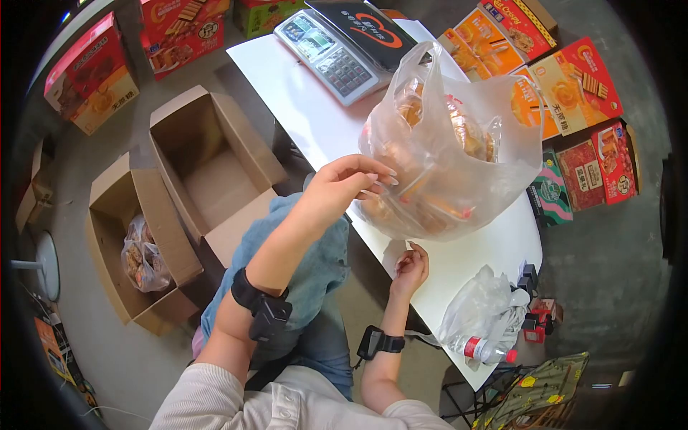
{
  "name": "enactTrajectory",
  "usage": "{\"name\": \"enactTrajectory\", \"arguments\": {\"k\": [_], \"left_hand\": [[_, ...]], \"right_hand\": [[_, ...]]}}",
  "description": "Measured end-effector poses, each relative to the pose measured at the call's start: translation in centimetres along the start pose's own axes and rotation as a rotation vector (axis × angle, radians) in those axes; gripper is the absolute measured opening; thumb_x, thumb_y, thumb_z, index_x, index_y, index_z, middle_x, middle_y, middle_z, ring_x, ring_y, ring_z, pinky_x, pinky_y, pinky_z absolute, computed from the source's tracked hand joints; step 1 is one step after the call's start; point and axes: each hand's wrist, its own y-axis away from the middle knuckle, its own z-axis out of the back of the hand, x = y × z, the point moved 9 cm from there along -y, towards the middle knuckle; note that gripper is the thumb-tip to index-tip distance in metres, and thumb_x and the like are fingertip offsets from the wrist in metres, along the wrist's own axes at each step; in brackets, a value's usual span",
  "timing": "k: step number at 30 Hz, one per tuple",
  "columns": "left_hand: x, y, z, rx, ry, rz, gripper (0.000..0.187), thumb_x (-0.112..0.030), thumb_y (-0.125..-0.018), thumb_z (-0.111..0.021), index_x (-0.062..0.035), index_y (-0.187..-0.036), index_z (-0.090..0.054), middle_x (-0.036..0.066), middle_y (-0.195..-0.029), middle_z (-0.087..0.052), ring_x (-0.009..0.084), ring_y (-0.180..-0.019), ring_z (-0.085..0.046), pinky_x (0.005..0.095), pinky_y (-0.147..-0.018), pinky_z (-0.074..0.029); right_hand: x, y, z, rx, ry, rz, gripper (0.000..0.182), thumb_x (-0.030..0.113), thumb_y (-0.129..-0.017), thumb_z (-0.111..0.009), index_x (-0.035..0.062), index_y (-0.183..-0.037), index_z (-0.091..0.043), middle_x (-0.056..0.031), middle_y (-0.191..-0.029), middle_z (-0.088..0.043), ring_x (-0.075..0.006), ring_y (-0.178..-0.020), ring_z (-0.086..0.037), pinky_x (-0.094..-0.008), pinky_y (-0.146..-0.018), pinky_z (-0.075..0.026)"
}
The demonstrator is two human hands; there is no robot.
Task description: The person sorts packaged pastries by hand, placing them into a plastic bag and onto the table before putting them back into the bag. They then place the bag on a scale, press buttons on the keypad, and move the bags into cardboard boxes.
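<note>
A large translucent plastic bag [430, 179] with wrapped baked goods [466, 132] inside stands on the white table [283, 97], its handles up. At the bag's left side is my left hand [344, 188], fingers loosely bent and apart, holding nothing; whether the fingertips touch the bag is unclear. My right hand [411, 271] is below the bag by the near table edge, palm up, with loosely curled fingers and nothing in it. Behind the bag lies a digital scale [333, 61].
An open empty carton [215, 161] and another carton [107, 236] holding a bagged item [143, 258] stand on the floor at left. A crumpled bag [476, 304] and a bottle [487, 350] lie at the table's right end. Printed boxes [577, 86] stand beyond the table.
</note>
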Motion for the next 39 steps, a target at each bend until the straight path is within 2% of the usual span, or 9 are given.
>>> {"name": "enactTrajectory", "arguments": {"k": [5, 7, 13, 20, 23, 25, 29, 31, 39], "left_hand": [[-0.1, 0.2, -1.1, -0.022, -0.031, -0.042, 0.016, -0.01, -0.085, -0.055, -0.0028, -0.097, -0.061, 0.005, -0.099, -0.063, 0.0115, -0.09, -0.057, 0.0267, -0.083, -0.043], [-0.2, 0.2, -1.0, -0.051, -0.13, -0.04, 0.016, -0.008, -0.08, -0.061, -0.0014, -0.094, -0.06, 0.005, -0.093, -0.063, 0.0086, -0.079, -0.056, 0.0229, -0.069, -0.046], [0.3, 0.0, -0.7, -0.054, -0.137, -0.146, 0.016, -0.01, -0.078, -0.064, -0.0014, -0.091, -0.061, 0.006, -0.089, -0.062, 0.0094, -0.072, -0.056, 0.0233, -0.065, -0.046], [-0.3, 0.3, -0.7, -0.074, -0.177, -0.137, 0.016, -0.01, -0.077, -0.065, -0.0005, -0.089, -0.061, 0.006, -0.088, -0.063, 0.0094, -0.074, -0.056, 0.0235, -0.066, -0.046], [-0.6, 0.3, -0.7, -0.071, -0.164, -0.162, 0.016, -0.009, -0.076, -0.065, -0.0005, -0.089, -0.061, 0.006, -0.087, -0.063, 0.0091, -0.075, -0.056, 0.0234, -0.067, -0.046], [-0.7, 0.4, -0.9, -0.037, -0.197, -0.123, 0.013, -0.003, -0.078, -0.064, -0.0009, -0.091, -0.06, 0.005, -0.099, -0.061, 0.0084, -0.086, -0.056, 0.0214, -0.071, -0.045], [-0.8, 0.5, -0.8, -0.034, -0.203, -0.124, 0.014, -0.003, -0.078, -0.065, -0.0017, -0.09, -0.06, 0.005, -0.099, -0.061, 0.0082, -0.086, -0.055, 0.0216, -0.071, -0.044], [-0.6, 0.5, -0.7, -0.032, -0.188, -0.111, 0.016, -0.004, -0.077, -0.066, -0.002, -0.091, -0.06, 0.005, -0.099, -0.061, 0.0085, -0.086, -0.056, 0.0225, -0.073, -0.045], [-1.3, 0.5, -0.7, -0.034, -0.217, -0.159, 0.017, -0.001, -0.078, -0.062, -0.0017, -0.094, -0.06, 0.004, -0.097, -0.062, 0.01, -0.089, -0.056, 0.0233, -0.075, -0.045]], "right_hand": [[-0.3, 0.0, 0.1, -0.008, 0.041, -0.018, 0.02, 0.015, -0.089, -0.046, 0.0005, -0.095, -0.058, -0.003, -0.064, -0.052, -0.0062, -0.049, -0.044, -0.0182, -0.042, -0.033], [-0.3, 0.2, 0.1, -0.05, 0.084, -0.024, 0.018, 0.013, -0.088, -0.045, 0.0008, -0.093, -0.058, -0.0034, -0.062, -0.051, -0.0074, -0.046, -0.042, -0.0179, -0.042, -0.032], [-0.3, 0.6, -1.1, 0.06, 0.17, 0.044, 0.02, 0.01, -0.09, -0.042, -0.0006, -0.094, -0.058, -0.0017, -0.064, -0.05, -0.0052, -0.052, -0.042, -0.0174, -0.046, -0.034], [-0.1, 0.7, -1.1, 0.037, 0.171, 0.078, 0.019, 0.012, -0.089, -0.044, 0.0004, -0.092, -0.059, -0.0015, -0.061, -0.05, -0.0041, -0.048, -0.04, -0.0167, -0.044, -0.031], [-0.2, 0.7, -1.1, 0.063, 0.178, 0.066, 0.02, 0.01, -0.09, -0.042, -0.0009, -0.095, -0.058, -0.0016, -0.064, -0.049, -0.0051, -0.052, -0.041, -0.0178, -0.046, -0.034], [-0.1, 0.7, -1.3, 0.067, 0.172, 0.068, 0.02, 0.01, -0.09, -0.042, -0.0009, -0.094, -0.058, -0.0016, -0.063, -0.049, -0.0052, -0.052, -0.041, -0.0179, -0.046, -0.033], [-0.1, 0.7, -1.4, 0.073, 0.185, 0.069, 0.02, 0.009, -0.09, -0.042, -0.001, -0.094, -0.058, -0.0017, -0.064, -0.049, -0.0052, -0.052, -0.041, -0.018, -0.046, -0.033], [0.0, 0.7, -1.3, 0.048, 0.183, 0.091, 0.02, 0.012, -0.09, -0.043, 0.0005, -0.092, -0.059, -0.0015, -0.06, -0.05, -0.004, -0.046, -0.038, -0.0167, -0.043, -0.03], [0.0, 0.8, -1.5, 0.078, 0.182, 0.072, 0.02, 0.01, -0.09, -0.042, -0.0009, -0.094, -0.058, -0.0019, -0.063, -0.049, -0.0054, -0.051, -0.04, -0.0181, -0.046, -0.033]]}}
